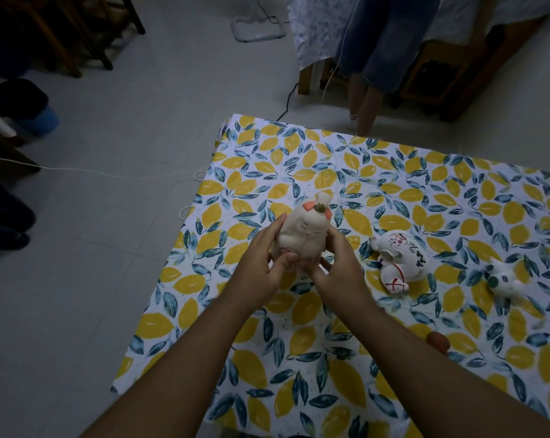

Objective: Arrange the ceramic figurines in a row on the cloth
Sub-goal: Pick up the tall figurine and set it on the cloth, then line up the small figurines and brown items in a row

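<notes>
A white ceramic rabbit figurine (305, 230) with orange marks on its head stands upright near the left part of the lemon-print cloth (299, 358). My left hand (261, 263) and my right hand (337, 263) both grip its lower body from either side. To its right a white painted figurine (400, 257) lies on its side on the cloth. Further right sits a small white figurine with green spots (503, 279), blurred.
A small orange-brown object (438, 341) lies on the cloth at the right. A person's legs (367, 99) stand beyond the cloth's far edge, near a wooden table. Cables (93, 172) run over the tiled floor on the left. Chairs and a blue bin (40, 121) are at the far left.
</notes>
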A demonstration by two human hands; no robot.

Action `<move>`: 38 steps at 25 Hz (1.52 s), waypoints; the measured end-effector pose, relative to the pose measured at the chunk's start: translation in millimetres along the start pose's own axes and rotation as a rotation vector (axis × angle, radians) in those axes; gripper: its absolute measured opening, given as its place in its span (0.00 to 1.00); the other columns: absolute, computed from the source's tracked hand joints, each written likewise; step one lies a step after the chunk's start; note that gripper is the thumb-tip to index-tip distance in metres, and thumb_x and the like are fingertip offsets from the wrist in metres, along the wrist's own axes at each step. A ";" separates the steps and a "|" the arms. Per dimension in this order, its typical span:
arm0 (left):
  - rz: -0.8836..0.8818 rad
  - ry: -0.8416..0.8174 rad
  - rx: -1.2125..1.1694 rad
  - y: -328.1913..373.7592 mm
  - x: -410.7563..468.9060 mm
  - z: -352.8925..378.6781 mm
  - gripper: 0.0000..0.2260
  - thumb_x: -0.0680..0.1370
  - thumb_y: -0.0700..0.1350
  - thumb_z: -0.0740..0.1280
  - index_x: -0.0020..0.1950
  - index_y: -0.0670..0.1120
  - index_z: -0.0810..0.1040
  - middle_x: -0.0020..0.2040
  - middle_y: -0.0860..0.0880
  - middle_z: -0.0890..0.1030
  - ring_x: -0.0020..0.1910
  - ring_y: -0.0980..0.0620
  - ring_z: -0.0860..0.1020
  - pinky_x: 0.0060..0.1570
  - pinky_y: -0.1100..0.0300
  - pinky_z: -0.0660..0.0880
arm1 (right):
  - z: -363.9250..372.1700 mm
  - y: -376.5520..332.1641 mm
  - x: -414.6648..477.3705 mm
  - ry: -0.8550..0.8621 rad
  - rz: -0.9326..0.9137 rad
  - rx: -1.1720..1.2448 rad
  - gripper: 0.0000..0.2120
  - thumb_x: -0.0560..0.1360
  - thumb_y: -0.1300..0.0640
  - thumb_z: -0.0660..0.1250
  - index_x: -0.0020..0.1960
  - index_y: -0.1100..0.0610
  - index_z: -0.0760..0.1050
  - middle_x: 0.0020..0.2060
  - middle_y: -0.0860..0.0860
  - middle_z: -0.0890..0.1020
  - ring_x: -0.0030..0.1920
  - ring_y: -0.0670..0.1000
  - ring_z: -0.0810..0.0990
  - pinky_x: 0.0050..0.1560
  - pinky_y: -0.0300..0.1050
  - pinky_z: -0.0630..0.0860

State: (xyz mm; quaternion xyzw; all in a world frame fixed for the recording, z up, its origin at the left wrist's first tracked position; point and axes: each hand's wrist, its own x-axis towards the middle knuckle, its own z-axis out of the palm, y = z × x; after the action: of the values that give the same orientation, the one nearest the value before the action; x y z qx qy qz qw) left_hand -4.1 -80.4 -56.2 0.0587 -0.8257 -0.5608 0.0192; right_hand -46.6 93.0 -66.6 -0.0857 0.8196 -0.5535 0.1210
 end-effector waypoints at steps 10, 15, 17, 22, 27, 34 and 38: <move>-0.023 0.058 0.262 12.0 -14.3 9.4 0.31 0.83 0.55 0.59 0.81 0.51 0.50 0.81 0.51 0.57 0.79 0.55 0.55 0.75 0.47 0.61 | -18.9 -20.9 -8.1 -0.067 -0.091 -0.250 0.32 0.76 0.42 0.70 0.76 0.43 0.63 0.69 0.43 0.76 0.67 0.42 0.74 0.60 0.45 0.76; 0.007 0.227 0.430 30.7 -49.4 28.5 0.30 0.83 0.57 0.56 0.81 0.48 0.52 0.82 0.50 0.52 0.81 0.55 0.47 0.78 0.46 0.53 | -54.1 -11.0 -30.6 -0.019 -0.188 -0.675 0.31 0.80 0.40 0.62 0.79 0.50 0.61 0.77 0.50 0.69 0.78 0.53 0.62 0.76 0.59 0.61; 0.021 0.243 0.472 41.3 -60.3 43.3 0.30 0.82 0.56 0.56 0.81 0.48 0.53 0.82 0.50 0.52 0.80 0.56 0.47 0.78 0.46 0.51 | -73.9 -5.8 -39.1 -0.027 -0.229 -0.741 0.30 0.80 0.39 0.60 0.79 0.49 0.62 0.77 0.50 0.68 0.79 0.53 0.60 0.77 0.57 0.56; 0.004 0.212 0.563 66.4 -77.5 105.8 0.29 0.83 0.59 0.54 0.81 0.48 0.54 0.82 0.52 0.54 0.80 0.58 0.46 0.78 0.49 0.50 | -134.0 21.9 -60.3 -0.062 -0.232 -0.788 0.31 0.79 0.38 0.57 0.79 0.50 0.62 0.78 0.50 0.67 0.80 0.54 0.60 0.78 0.58 0.53; -0.028 0.087 0.580 83.5 -61.6 188.8 0.30 0.83 0.61 0.54 0.81 0.50 0.52 0.82 0.52 0.54 0.80 0.57 0.47 0.78 0.53 0.50 | -205.9 69.6 -70.2 -0.052 -0.123 -0.826 0.29 0.80 0.40 0.59 0.78 0.50 0.65 0.77 0.52 0.68 0.78 0.56 0.62 0.77 0.62 0.58; -0.219 0.107 0.530 73.9 20.2 252.8 0.28 0.84 0.56 0.57 0.80 0.46 0.57 0.81 0.47 0.58 0.79 0.48 0.56 0.76 0.48 0.59 | -318.5 135.3 -40.7 0.040 0.047 -0.899 0.22 0.83 0.52 0.59 0.76 0.54 0.67 0.75 0.58 0.70 0.76 0.60 0.65 0.74 0.62 0.61; -0.462 0.089 0.487 63.6 49.7 269.2 0.37 0.81 0.61 0.61 0.82 0.48 0.47 0.82 0.42 0.48 0.80 0.42 0.49 0.75 0.43 0.56 | -346.1 162.2 -15.8 0.030 0.189 -0.796 0.22 0.84 0.52 0.58 0.78 0.51 0.65 0.77 0.58 0.67 0.76 0.62 0.64 0.72 0.62 0.65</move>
State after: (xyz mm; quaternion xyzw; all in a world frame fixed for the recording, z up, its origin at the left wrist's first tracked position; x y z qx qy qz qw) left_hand -84.5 185.6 -98.6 0.2714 -0.8986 -0.3336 -0.0869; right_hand -134.1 464.6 -91.5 -0.0422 0.9757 -0.1807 0.1166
